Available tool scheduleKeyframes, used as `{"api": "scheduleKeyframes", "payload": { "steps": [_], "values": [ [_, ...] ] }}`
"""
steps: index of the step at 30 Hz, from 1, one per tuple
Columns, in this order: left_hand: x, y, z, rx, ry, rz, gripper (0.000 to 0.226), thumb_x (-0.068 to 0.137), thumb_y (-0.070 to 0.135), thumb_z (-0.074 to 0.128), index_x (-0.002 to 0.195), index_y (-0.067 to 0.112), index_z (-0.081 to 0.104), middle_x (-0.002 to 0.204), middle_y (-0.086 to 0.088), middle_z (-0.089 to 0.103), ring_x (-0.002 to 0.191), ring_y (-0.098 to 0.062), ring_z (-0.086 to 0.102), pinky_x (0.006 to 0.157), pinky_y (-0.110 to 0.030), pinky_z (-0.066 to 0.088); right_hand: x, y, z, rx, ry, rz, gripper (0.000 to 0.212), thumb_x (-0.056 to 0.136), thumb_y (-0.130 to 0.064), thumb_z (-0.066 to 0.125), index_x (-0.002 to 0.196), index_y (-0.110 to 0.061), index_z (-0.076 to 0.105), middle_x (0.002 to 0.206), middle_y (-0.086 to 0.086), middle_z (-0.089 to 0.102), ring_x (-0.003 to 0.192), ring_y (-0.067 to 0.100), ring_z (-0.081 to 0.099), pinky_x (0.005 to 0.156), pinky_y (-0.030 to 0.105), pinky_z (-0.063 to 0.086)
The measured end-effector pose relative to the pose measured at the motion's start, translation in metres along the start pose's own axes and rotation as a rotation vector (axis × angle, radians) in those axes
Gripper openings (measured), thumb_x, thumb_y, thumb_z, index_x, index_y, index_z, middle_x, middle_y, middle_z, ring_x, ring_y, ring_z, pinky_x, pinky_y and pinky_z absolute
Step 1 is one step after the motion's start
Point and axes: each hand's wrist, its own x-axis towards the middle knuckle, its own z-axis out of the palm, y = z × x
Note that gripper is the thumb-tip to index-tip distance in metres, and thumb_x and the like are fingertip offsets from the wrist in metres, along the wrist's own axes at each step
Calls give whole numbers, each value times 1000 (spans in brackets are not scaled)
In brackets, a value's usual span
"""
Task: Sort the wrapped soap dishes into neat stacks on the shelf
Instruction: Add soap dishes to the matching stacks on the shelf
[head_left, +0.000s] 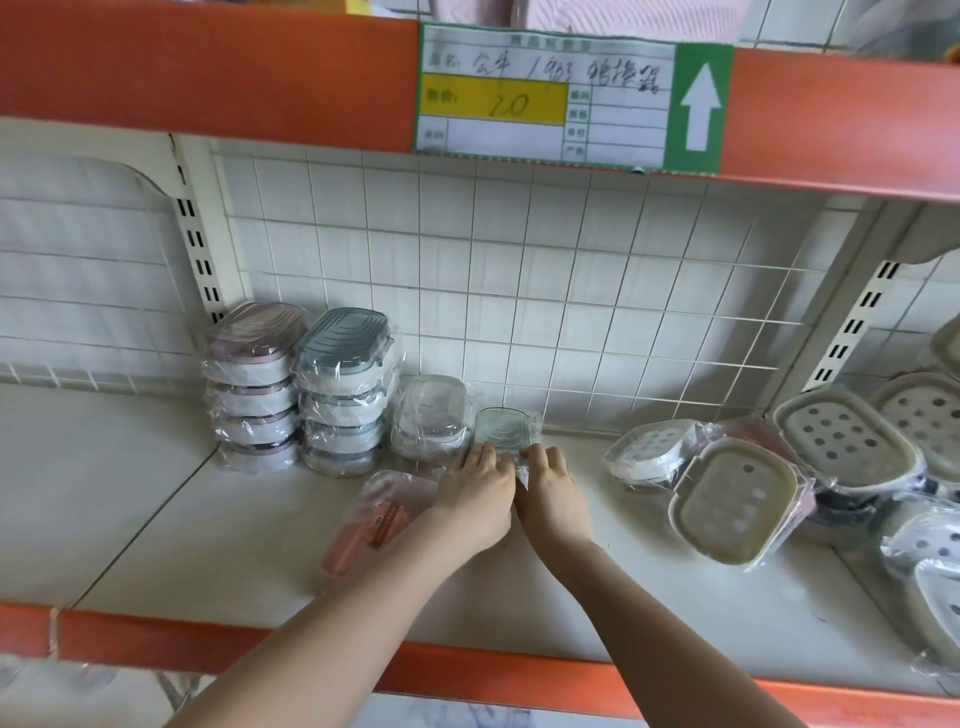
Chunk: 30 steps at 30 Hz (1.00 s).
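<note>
Two neat stacks of wrapped soap dishes stand at the back left of the shelf: a pink-lidded stack (253, 387) and a blue-lidded stack (344, 389). Right of them leans a white wrapped dish (430, 415). A green wrapped dish (505, 427) sits by the wire back. My left hand (475, 499) and my right hand (550, 493) both grip its near edge, side by side. A pink wrapped dish (379, 514) lies flat under my left wrist.
A loose pile of wrapped dishes lies at the right: a white one (652, 452), a beige one (737, 501), another beige one (847, 439) and more at the frame edge. The shelf (218, 530) has an orange front lip (467, 667). An upper shelf with a price label (545, 98) hangs overhead.
</note>
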Motion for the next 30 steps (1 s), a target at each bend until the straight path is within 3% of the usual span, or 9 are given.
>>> {"api": "scheduleKeyframes", "payload": {
  "steps": [2, 4, 10, 12, 15, 19, 23, 25, 30],
  "values": [
    [-3, 1, 0, 6, 17, -10, 49, 89, 11, 43, 136, 2, 34, 146, -22, 30, 140, -31, 23, 116, -40, 15, 2, 1, -3, 12, -44, -30, 39, 94, -25, 52, 130, -14, 43, 126, 10, 46, 111, 34, 52, 79, 34, 41],
    [-4, 3, -2, -18, 34, -21, 43, 89, 14, 45, 131, 4, 40, 141, -21, 37, 136, -31, 30, 111, -41, 23, 1, 6, -8, -20, -58, -59, 43, 94, -26, 53, 134, -14, 42, 129, 11, 46, 117, 31, 48, 88, 33, 38],
    [2, 19, -14, -121, 156, 31, 25, 90, 23, 43, 112, 13, 50, 112, -7, 58, 107, -28, 55, 85, -37, 44, -11, 30, -27, -152, 56, -64, 34, 95, -23, 48, 128, -16, 50, 128, 5, 48, 122, 27, 43, 94, 33, 38],
    [4, 28, -17, -186, 180, 45, 29, 91, 23, 42, 117, 14, 50, 116, -5, 57, 108, -27, 55, 82, -36, 46, -16, 36, -34, -215, 103, -67, 30, 91, -20, 55, 120, -15, 57, 122, 5, 55, 116, 30, 48, 94, 38, 40],
    [11, 45, -25, -241, 148, 63, 33, 93, 22, 41, 125, 12, 47, 124, -7, 54, 112, -28, 53, 81, -36, 44, -16, 50, -45, -357, 235, -124, 25, 71, -14, 71, 96, -15, 69, 100, 5, 64, 94, 32, 61, 81, 41, 49],
    [35, 64, -25, -355, 17, 54, 33, 93, 19, 41, 124, 9, 46, 131, -10, 50, 117, -30, 50, 90, -39, 45, -11, 73, -67, -601, 302, -122, 27, 64, -22, 74, 90, -14, 69, 103, 7, 65, 95, 30, 61, 82, 40, 47],
    [58, 88, -13, -489, -135, 100, 47, 92, 19, 44, 138, 14, 36, 143, -11, 38, 130, -31, 37, 103, -42, 37, -11, 98, -80, -722, 185, -5, 44, 64, -34, 77, 105, -22, 67, 124, 6, 61, 117, 29, 55, 98, 51, 33],
    [63, 99, -8, -554, -117, 127, 55, 92, 18, 46, 144, 19, 30, 145, -10, 35, 133, -29, 30, 106, -39, 33, -15, 107, -84, -690, 131, 33, 50, 69, -35, 74, 116, -25, 61, 135, 3, 54, 128, 28, 47, 105, 58, 27],
    [72, 123, 4, -644, -91, 164, 52, 91, 15, 50, 142, 15, 37, 147, -11, 34, 134, -28, 34, 107, -30, 30, -31, 132, -95, -647, 211, -34, 59, 48, -35, 85, 103, -23, 67, 111, -1, 67, 119, 24, 56, 99, 57, 39]
  ]
}}
